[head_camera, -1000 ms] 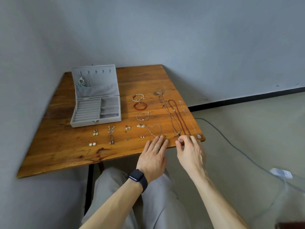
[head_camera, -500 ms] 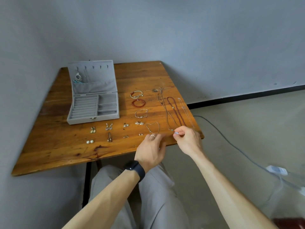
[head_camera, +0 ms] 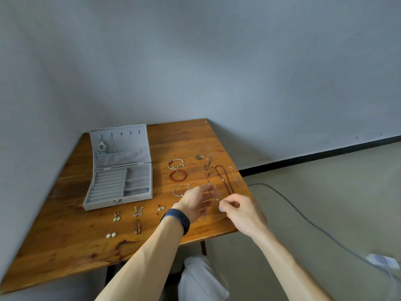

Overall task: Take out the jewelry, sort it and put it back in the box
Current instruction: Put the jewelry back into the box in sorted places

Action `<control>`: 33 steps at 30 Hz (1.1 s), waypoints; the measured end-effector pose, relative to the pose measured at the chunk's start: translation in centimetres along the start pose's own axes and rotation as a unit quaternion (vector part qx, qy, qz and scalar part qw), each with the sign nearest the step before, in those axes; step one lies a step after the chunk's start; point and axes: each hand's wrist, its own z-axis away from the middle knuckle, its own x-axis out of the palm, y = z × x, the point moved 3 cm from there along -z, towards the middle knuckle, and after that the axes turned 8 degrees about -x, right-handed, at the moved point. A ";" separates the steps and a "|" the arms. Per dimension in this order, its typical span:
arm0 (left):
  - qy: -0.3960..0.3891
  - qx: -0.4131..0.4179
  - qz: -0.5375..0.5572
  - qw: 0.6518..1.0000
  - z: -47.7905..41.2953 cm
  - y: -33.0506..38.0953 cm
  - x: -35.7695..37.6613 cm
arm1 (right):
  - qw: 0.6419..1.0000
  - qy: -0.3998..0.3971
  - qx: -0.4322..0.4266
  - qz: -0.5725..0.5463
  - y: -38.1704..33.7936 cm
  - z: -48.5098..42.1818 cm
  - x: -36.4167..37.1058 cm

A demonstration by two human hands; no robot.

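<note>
A grey jewelry box (head_camera: 118,185) stands open on the wooden table (head_camera: 65,242), one pendant (head_camera: 101,147) hanging in its lid. Bracelets (head_camera: 178,175) lie right of the box. Further right are long necklaces (head_camera: 224,179). Earrings (head_camera: 138,212) lie in rows in front of the box. My right hand (head_camera: 240,211) pinches the pendant end of a thin necklace (head_camera: 207,172) near the table's front right edge. My left hand (head_camera: 196,202), blurred, hovers beside it with fingers spread over the same chain; whether it holds anything is unclear.
A cable (head_camera: 303,220) runs across the floor to a white adapter (head_camera: 383,260) at the right. My knee (head_camera: 201,279) shows under the table's front edge. Grey walls close in behind and to the left of the table.
My right hand picked up the pendant end of a thin necklace and lifted it. My left hand rose off the table edge and moved toward the chain. The camera tilted up.
</note>
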 end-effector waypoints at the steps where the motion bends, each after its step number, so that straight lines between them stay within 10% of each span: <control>1: -0.019 -0.003 0.019 1.000 -0.1 -0.2 0.2 | 1.000 0.003 -0.003 -0.007 -0.1 0.3 0.0; 15: -0.006 0.146 0.136 0.980 0.3 5.2 -1.6 | 0.975 0.056 0.012 -0.213 1.8 1.9 -0.9; 33: 0.267 0.169 0.078 0.946 7.5 7.1 -21.7 | 0.987 0.043 -0.128 0.087 -1.7 -2.0 4.8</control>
